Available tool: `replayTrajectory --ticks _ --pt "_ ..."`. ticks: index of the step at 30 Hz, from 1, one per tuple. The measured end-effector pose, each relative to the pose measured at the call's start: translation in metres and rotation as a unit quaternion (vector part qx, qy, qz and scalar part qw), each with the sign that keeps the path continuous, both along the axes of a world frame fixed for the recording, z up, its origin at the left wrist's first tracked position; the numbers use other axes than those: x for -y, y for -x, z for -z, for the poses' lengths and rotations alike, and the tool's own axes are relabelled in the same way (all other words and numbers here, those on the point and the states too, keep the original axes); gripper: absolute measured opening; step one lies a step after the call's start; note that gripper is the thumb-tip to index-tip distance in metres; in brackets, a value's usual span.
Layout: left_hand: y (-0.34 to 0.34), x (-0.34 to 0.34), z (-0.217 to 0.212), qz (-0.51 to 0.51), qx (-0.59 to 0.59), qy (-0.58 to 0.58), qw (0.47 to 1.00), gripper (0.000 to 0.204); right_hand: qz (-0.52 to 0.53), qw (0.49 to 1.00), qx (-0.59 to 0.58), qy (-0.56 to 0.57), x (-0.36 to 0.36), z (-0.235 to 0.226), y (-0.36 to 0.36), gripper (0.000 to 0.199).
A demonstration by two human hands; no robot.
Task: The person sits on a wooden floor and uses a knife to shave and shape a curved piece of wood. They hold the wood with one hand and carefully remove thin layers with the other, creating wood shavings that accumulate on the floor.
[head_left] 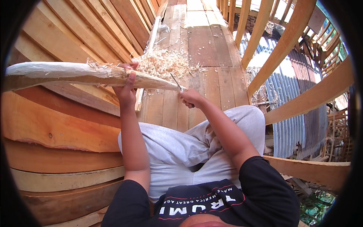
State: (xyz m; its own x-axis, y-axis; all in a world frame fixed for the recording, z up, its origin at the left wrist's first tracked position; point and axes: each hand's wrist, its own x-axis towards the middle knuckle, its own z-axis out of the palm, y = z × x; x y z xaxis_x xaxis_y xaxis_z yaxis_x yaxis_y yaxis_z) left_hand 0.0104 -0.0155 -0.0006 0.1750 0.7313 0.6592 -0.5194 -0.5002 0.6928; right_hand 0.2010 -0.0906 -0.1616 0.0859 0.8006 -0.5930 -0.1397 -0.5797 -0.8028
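A long, curved length of pale wood (49, 72) reaches in from the left edge and tapers to a point near the middle of the view. My left hand (126, 85) is wrapped round it from below, with the thumb on the near side and fingers showing beyond. Thin curled shavings cling to its upper side, left of that hand. My right hand (192, 98) is closed at the tapered end, gripping a knife (175, 81). The slim dark blade points up and away, across the wood's tip. The knife's handle is hidden in the fist.
A heap of wood shavings (162, 62) lies on the plank floor (206, 49) beyond the wood. A plank wall (60, 126) stands close on the left. Wooden railing slats (281, 49) run along the right, with corrugated metal sheets (289, 113) below. My crossed legs (181, 147) are beneath my forearms.
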Motion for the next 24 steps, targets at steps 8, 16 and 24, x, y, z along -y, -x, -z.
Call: replayTrajectory --ticks 8,16,24 --pt "-0.012 0.009 -0.001 -0.151 0.017 0.077 0.985 0.038 0.010 0.998 -0.054 -0.012 0.000 -0.013 0.012 0.038" --pt "-0.014 0.000 0.007 -0.176 0.043 0.080 0.980 0.022 -0.022 0.925 0.257 -0.280 -0.003 -0.048 0.043 0.049" --pt "-0.001 -0.028 0.013 -0.217 0.074 0.171 0.958 0.038 -0.018 0.910 0.346 -0.229 -0.009 -0.045 0.050 0.044"
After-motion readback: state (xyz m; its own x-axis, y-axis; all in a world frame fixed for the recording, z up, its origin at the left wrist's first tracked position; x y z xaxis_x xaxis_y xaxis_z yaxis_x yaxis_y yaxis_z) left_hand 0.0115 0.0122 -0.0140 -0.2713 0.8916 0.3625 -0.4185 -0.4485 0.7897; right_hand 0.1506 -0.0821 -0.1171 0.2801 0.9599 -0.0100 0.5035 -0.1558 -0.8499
